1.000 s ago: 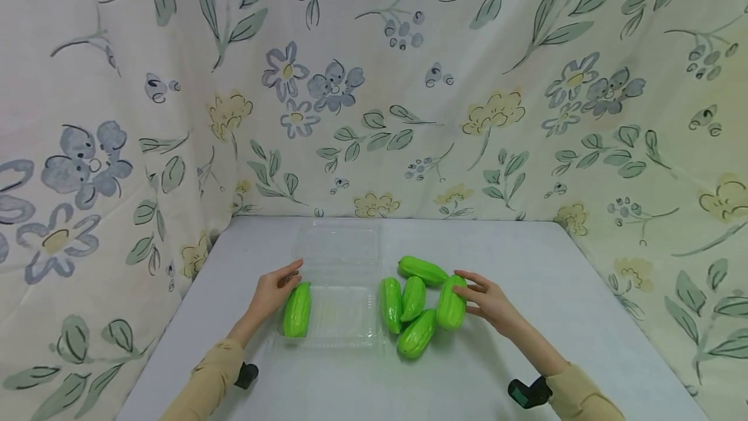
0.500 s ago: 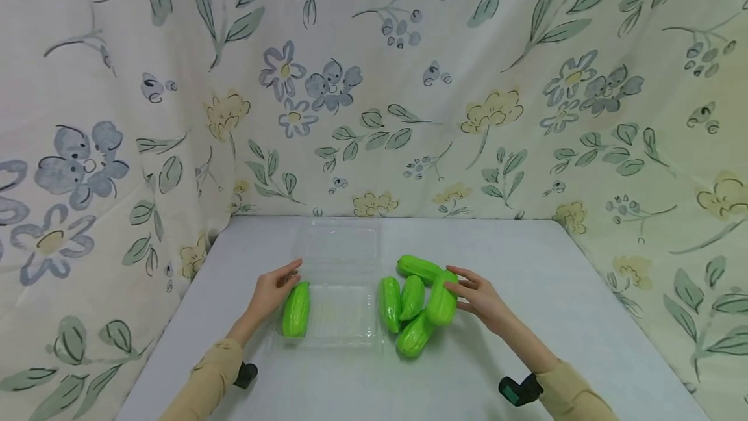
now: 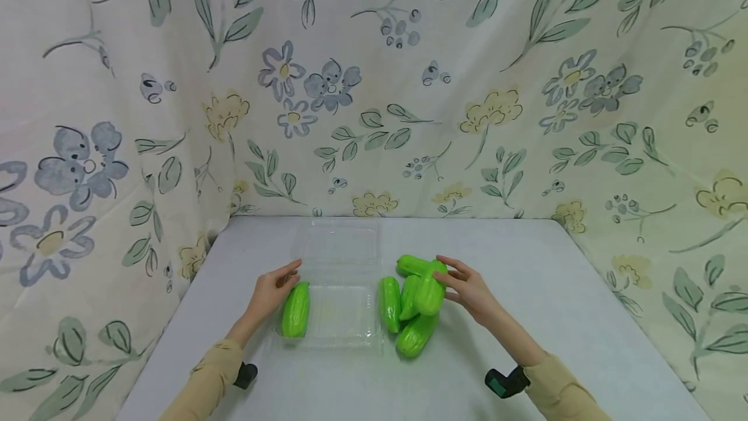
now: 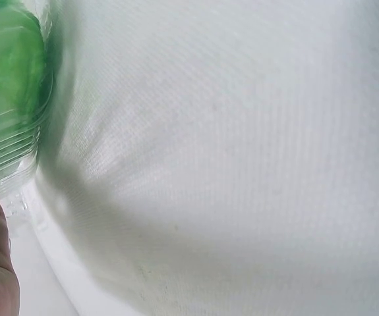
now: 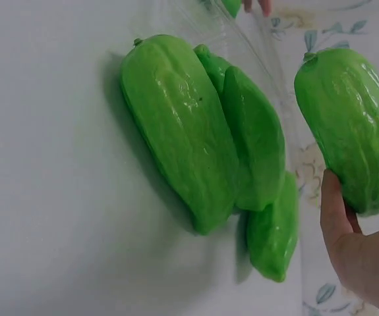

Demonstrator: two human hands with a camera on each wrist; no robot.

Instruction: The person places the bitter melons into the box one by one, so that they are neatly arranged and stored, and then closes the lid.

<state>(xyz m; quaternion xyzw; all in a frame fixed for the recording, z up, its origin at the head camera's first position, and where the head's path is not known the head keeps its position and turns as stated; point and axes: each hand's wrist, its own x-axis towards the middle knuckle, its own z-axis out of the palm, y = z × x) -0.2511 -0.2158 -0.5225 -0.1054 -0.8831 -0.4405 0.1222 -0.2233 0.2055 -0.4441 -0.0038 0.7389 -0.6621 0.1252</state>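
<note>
My right hand (image 3: 470, 291) holds a glossy green papaya (image 3: 431, 291) above several others, with fingers and thumb round its sides. The right wrist view shows this held papaya (image 5: 349, 125) with its stem end up, away from the palm. A loose papaya (image 3: 416, 335) lies nearest to me, and another (image 3: 389, 304) lies alongside the clear plastic box (image 3: 341, 314). The held one partly hides those behind it. My left hand (image 3: 273, 291) touches the box's left edge with extended fingers, beside a papaya (image 3: 295, 310) lying inside at the left.
The box's lid (image 3: 341, 242) lies folded back behind its base. A white cloth covers the table (image 3: 497, 245). A floral curtain (image 3: 374, 83) hangs behind the table and along both sides.
My right hand has moved left with the held papaya, from the right side of the group to over it. The left hand and the box have stayed in place.
</note>
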